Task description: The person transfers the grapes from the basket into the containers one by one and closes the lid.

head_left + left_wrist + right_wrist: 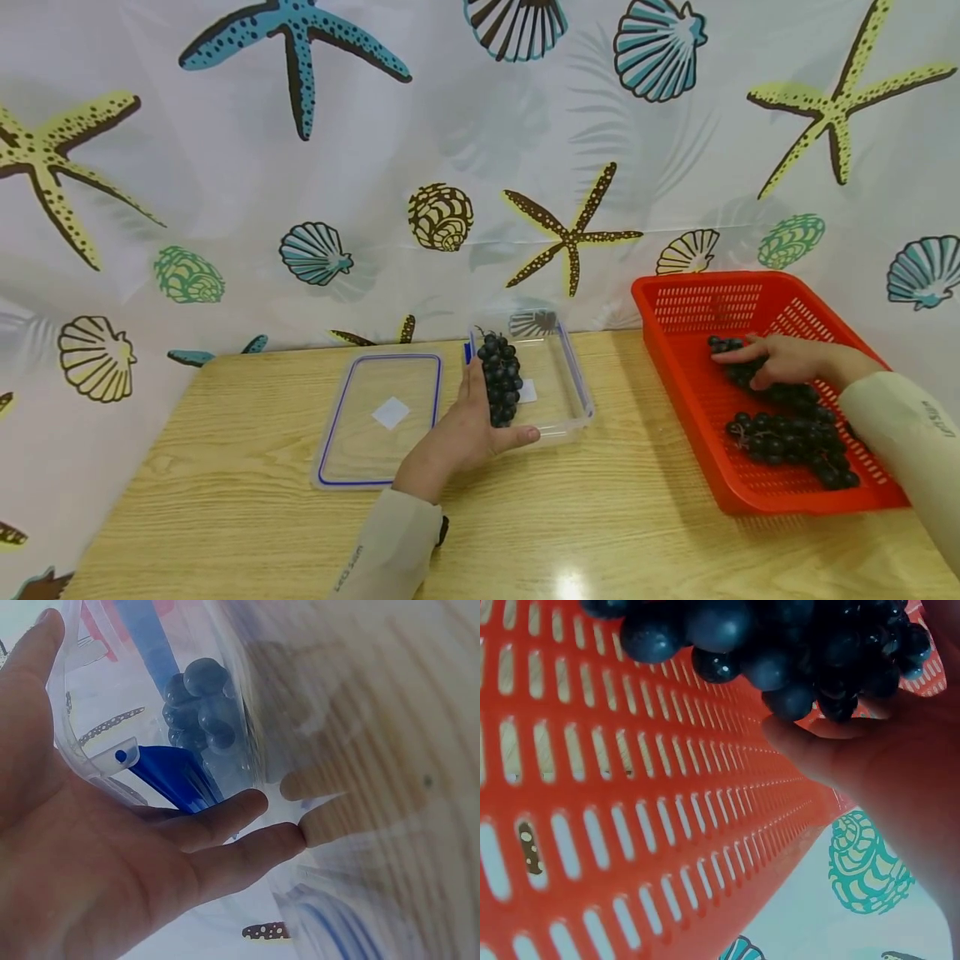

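Observation:
My left hand [465, 417] is at the left side of a clear plastic container [551, 431], its fingers straight along the outer wall and the thumb out over the front rim. A bunch of dark grapes [500, 379] lies inside against the left wall. In the left wrist view, grapes [199, 705] show through the plastic beside a blue clip [176, 776]. Inside a red basket [678, 400], my right hand [798, 362] grips another bunch of grapes [738, 375], thumb and fingers around it. The right wrist view shows fingers under these grapes [772, 656].
One more bunch of grapes [787, 442] lies nearer the front of the basket. A clear lid with a blue seal [360, 450] rests flat left of the container on the wooden table [247, 467]. Behind hangs a patterned cloth [390, 167].

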